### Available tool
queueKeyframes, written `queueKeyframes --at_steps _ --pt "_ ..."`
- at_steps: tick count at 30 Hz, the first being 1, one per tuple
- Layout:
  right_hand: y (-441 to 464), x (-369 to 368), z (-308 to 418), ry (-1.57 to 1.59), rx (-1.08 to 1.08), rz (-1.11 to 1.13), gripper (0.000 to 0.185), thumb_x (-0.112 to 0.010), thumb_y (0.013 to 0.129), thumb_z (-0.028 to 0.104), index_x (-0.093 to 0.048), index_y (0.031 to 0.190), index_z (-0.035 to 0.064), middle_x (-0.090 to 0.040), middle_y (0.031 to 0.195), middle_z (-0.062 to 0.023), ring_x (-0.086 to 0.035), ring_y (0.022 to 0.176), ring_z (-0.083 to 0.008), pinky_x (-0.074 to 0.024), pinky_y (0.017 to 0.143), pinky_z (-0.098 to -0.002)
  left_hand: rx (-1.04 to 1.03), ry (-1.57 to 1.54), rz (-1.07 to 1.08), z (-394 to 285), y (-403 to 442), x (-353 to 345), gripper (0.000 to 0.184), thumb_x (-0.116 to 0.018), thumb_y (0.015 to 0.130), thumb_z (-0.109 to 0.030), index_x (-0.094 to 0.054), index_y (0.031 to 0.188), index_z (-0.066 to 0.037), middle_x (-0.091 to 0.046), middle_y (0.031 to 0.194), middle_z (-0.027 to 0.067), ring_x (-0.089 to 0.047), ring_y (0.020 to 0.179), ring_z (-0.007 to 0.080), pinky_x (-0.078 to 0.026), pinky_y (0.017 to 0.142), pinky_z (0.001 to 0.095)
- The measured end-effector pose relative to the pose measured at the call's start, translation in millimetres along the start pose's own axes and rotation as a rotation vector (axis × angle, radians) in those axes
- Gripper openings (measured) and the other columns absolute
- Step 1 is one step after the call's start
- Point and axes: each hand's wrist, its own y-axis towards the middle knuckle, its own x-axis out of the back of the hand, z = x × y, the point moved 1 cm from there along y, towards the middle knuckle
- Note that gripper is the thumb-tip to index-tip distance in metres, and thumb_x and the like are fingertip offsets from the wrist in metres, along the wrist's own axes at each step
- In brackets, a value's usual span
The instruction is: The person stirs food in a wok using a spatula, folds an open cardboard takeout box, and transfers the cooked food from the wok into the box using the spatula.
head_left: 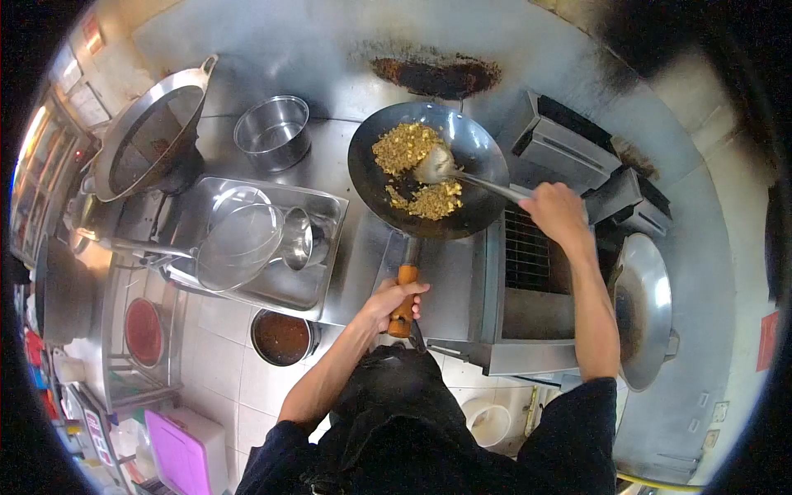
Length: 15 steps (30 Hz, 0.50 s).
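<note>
A dark wok (483, 148) with a wooden handle (399, 320) sits in front of me at the back of the counter. Wrapped round that handle is my left hand (388, 303), closed. My right hand (553, 212) grips the long metal handle of a wok spatula (437, 167), whose blade rests among the food inside the wok. The food (404, 148) looks like fried rice or mince with yellow bits of egg. It lies in two heaps, one on the far left side and one nearer me, with the blade between them.
Left of the wok stand a steel pot (272, 134) and a steel tray (318, 301) bearing a strainer (239, 247) and a ladle (297, 238). A larger wok (198, 78) is at far left. Right are a wire rack (525, 247) and a big pan (654, 280). Below sits a liquid-filled pot (282, 337).
</note>
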Motion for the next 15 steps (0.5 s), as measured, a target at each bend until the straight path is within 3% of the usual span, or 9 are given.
queueKeyframes --at_steps 2,3,7,9,10,12,13,15 --pt "-24 18 -8 -0.119 0.101 -0.186 0.015 -0.064 0.078 0.019 -0.064 0.082 0.0047 -0.061 0.074 -0.0199 -0.062 0.072 -0.0335 -0.0483 0.065 -0.0422 -0.018 -0.044 -0.017 -4 -2 0 0.023 -0.068 0.078 -0.013 -0.050 0.087 -0.003 -0.054 0.070 0.0040 -0.057 0.057 0.0155 -0.054 0.052 0.0281" --pt "-56 52 -36 -0.311 0.198 -0.092 0.011 -0.063 0.078 0.015 -0.063 0.081 0.0046 -0.061 0.071 -0.0182 -0.061 0.069 -0.0332 -0.0480 0.063 -0.0421 0.079 -0.213 0.049 49 -15 -55 0.023 -0.068 0.078 -0.013 -0.050 0.087 -0.003 -0.054 0.070 0.0040 -0.057 0.057 0.0155 -0.054 0.052 0.0281" --pt "-97 61 -18 -0.471 0.258 -0.205 0.014 -0.056 0.083 0.017 -0.064 0.085 0.0058 -0.063 0.078 -0.0160 -0.064 0.076 -0.0268 -0.0503 0.062 -0.0403 0.063 -0.132 -0.004 31 -14 -42 0.023 -0.068 0.078 -0.012 -0.050 0.087 -0.002 -0.053 0.068 0.0037 -0.053 0.053 0.0129 -0.051 0.048 0.0285" --pt "-119 65 -5 -0.556 0.176 -0.111 0.013 -0.052 0.084 0.013 -0.062 0.085 0.0063 -0.064 0.076 -0.0151 -0.065 0.072 -0.0253 -0.0507 0.060 -0.0372 0.037 -0.064 -0.003 23 -11 -33 0.023 -0.068 0.079 -0.012 -0.050 0.088 -0.001 -0.053 0.068 0.0040 -0.053 0.053 0.0123 -0.050 0.047 0.0287" --pt "-125 64 4 -0.544 0.169 -0.120 0.013 -0.052 0.084 0.013 -0.062 0.085 0.0063 -0.064 0.076 -0.0151 -0.065 0.072 -0.0253 -0.0507 0.060 -0.0372 0.031 -0.005 -0.017 19 -11 -29 0.021 -0.067 0.078 -0.009 -0.050 0.087 -0.001 -0.053 0.066 0.0038 -0.052 0.051 0.0129 -0.049 0.045 0.0287" --pt "-134 57 17 -0.345 0.082 0.284 0.014 -0.049 0.084 0.012 -0.061 0.085 0.0050 -0.064 0.072 -0.0155 -0.065 0.067 -0.0277 -0.0508 0.060 -0.0380 0.017 0.070 -0.037 8 -13 -24 0.019 -0.066 0.077 -0.007 -0.050 0.086 -0.001 -0.052 0.063 0.0036 -0.052 0.049 0.0135 -0.048 0.044 0.0287" --pt "-121 9 21 -0.166 0.168 0.096 0.018 -0.045 0.085 0.011 -0.061 0.086 0.0033 -0.064 0.069 -0.0157 -0.065 0.064 -0.0295 -0.0507 0.061 -0.0426 -0.020 0.075 -0.064 -7 -13 -24 0.017 -0.065 0.075 -0.004 -0.051 0.084 -0.001 -0.052 0.061 0.0032 -0.051 0.047 0.0137 -0.047 0.042 0.0288" --pt "-85 -36 29 0.040 0.175 0.060 0.022 -0.043 0.085 0.011 -0.061 0.085 -0.0003 -0.064 0.069 -0.0183 -0.065 0.066 -0.0321 -0.0512 0.060 -0.0445 -0.096 0.147 -0.074 -11 -8 -32 0.011 -0.062 0.070 -0.002 -0.051 0.072 -0.003 -0.050 0.055 0.0027 -0.050 0.044 0.0145 -0.045 0.041 0.0294"
